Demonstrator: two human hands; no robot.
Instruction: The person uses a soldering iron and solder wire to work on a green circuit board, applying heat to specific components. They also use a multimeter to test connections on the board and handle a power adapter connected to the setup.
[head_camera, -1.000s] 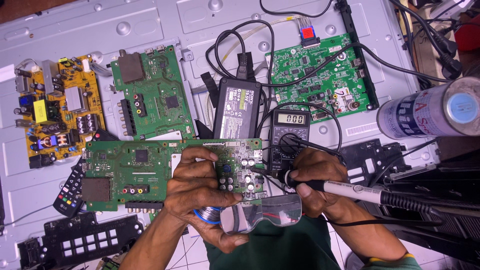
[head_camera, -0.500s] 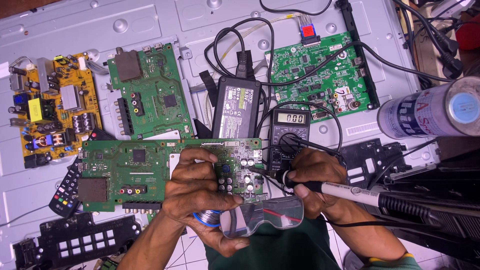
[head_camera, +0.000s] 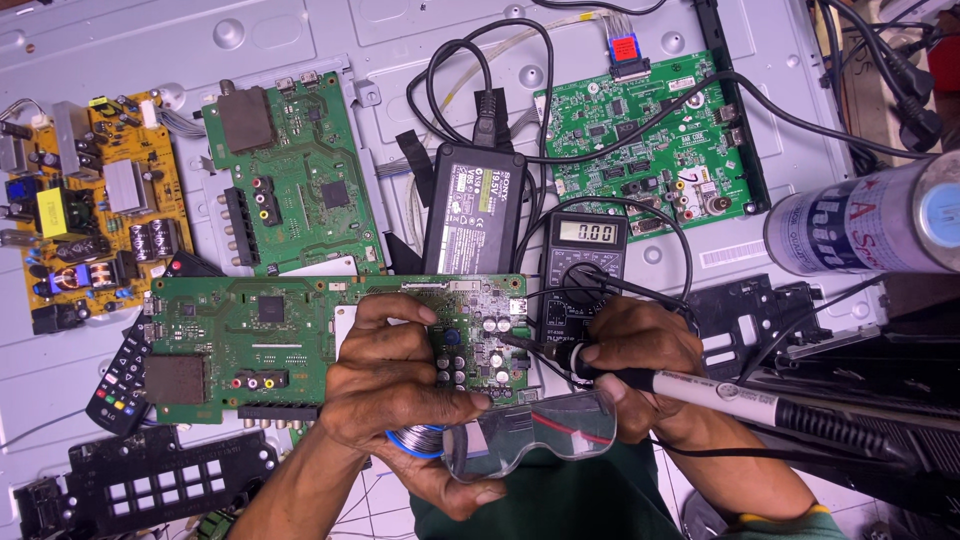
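Multimeter (head_camera: 585, 275), black power brick (head_camera: 473, 208) and clear goggles (head_camera: 535, 440) crowd the green board (head_camera: 300, 345)

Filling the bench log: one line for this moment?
left hand: holds solder spool | right hand: soldering iron on green circuit board

An electronics repair workshop; 4 bare circuit boards (head_camera: 290, 185), a multimeter (head_camera: 583, 275), a soldering iron (head_camera: 700, 390).

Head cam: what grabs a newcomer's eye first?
At bottom centre, the left hand presses on a long green circuit board while the right hand holds a soldering iron to its right end. A yellow power board glows far left; a silver spray can looms right.
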